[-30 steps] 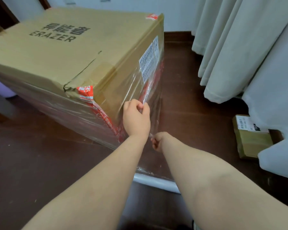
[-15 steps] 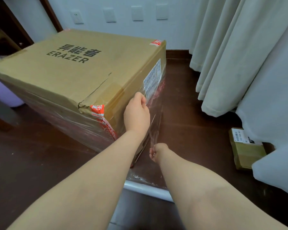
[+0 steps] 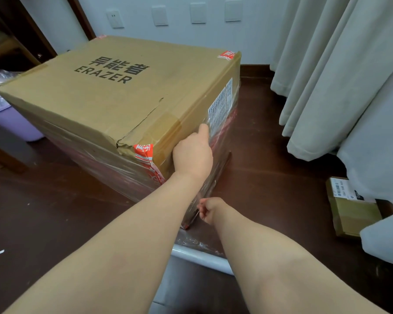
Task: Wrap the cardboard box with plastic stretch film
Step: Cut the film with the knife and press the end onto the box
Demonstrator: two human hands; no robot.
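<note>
At the far left of the frame a purple bin (image 3: 21,125) stands just beside the cardboard box (image 3: 114,94). The box fills the centre-left and sits on the dark floor, its lower sides banded in stretch film (image 3: 216,175) and its top bare. The left hand (image 3: 192,155) lies against the box's right-hand face, one finger straight along the film beside the white label (image 3: 220,105). Its other fingers are hidden, so I cannot tell whether it pinches or only presses. Below it the right hand (image 3: 210,209) is curled, pinching the film's loose edge near the box's bottom corner. The roll (image 3: 202,259) lies on the floor at bottom centre (nothing seems to stop it rolling). As I judge the risk, a pull from the right hand while the left slackens would peel the layer off the face or bunch it into a rope. A hard tug could tear the thin film at the pinch.
</note>
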